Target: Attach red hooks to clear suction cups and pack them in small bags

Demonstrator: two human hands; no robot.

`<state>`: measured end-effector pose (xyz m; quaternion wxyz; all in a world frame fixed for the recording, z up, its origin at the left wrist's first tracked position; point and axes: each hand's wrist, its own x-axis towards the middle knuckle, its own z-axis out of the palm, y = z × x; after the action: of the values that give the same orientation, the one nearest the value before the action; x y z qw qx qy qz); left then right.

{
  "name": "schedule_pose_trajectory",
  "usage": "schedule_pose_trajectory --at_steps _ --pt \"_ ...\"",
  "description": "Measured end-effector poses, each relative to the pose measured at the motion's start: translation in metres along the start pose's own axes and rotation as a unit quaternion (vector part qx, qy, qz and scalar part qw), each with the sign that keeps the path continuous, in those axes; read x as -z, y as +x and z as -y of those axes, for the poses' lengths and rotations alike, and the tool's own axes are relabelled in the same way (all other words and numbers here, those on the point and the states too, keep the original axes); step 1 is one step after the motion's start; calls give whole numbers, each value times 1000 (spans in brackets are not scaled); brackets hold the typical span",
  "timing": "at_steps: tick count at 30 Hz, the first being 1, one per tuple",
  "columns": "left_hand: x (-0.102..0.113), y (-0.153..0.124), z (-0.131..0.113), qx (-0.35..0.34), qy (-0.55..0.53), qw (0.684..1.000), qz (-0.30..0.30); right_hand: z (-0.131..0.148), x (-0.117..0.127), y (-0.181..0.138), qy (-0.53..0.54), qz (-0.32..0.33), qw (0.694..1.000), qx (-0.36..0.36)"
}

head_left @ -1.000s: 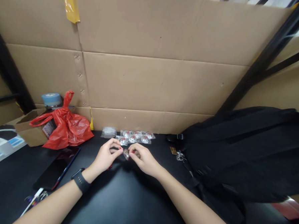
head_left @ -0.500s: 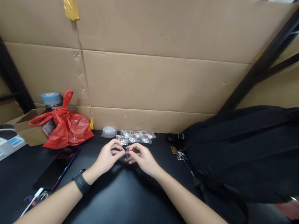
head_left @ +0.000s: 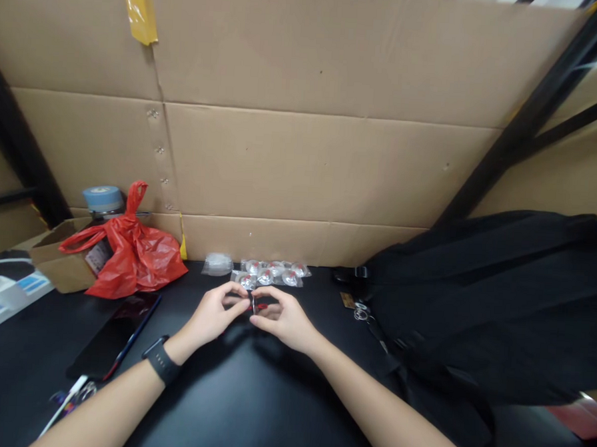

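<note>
My left hand (head_left: 217, 314) and my right hand (head_left: 282, 317) meet over the black table (head_left: 249, 401), fingertips pinched together on a small clear and red piece (head_left: 254, 304) held between them. The piece is too small to name. A black watch sits on my left wrist (head_left: 160, 362). Just behind my hands, against the cardboard wall, lies a row of small clear packets with red and white items (head_left: 272, 273), and a clear bag (head_left: 217, 264) to their left.
A red plastic bag (head_left: 129, 255) and a cardboard box (head_left: 61, 264) with a blue tape roll (head_left: 102, 198) stand at the left. A dark phone (head_left: 112, 337) lies near my left forearm. A black backpack (head_left: 489, 300) fills the right, with metal rings (head_left: 360, 313) beside it.
My fingertips have drawn closer together around the small piece, and it has turned edge-on between them. Both hands stay in the same spot.
</note>
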<state>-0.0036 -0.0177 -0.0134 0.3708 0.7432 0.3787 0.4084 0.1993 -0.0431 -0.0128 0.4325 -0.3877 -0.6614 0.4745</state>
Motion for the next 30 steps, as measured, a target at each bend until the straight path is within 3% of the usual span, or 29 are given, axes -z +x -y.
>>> schedule_pose_trajectory --at_steps 2,4,8,12,20,25,30 --pt "12 3 8 -38 157 987 -7 2 1 0 -18 -9 1000 -3" --pt "25 6 20 -48 307 950 -14 4 3 0 -37 -20 999 -4" --pt "47 11 46 1 439 898 13 7 6 1 -58 -30 998 4" --pt "51 13 56 15 461 887 23 8 6 0 -70 -27 997 17" --pt "49 14 48 -14 465 885 -4 13 7 -1 -72 -31 997 26" --pt "50 13 57 -8 474 880 23 11 7 -1 -73 -28 997 23" --pt "50 14 60 -11 475 880 4 13 6 -1 -69 -30 997 28"
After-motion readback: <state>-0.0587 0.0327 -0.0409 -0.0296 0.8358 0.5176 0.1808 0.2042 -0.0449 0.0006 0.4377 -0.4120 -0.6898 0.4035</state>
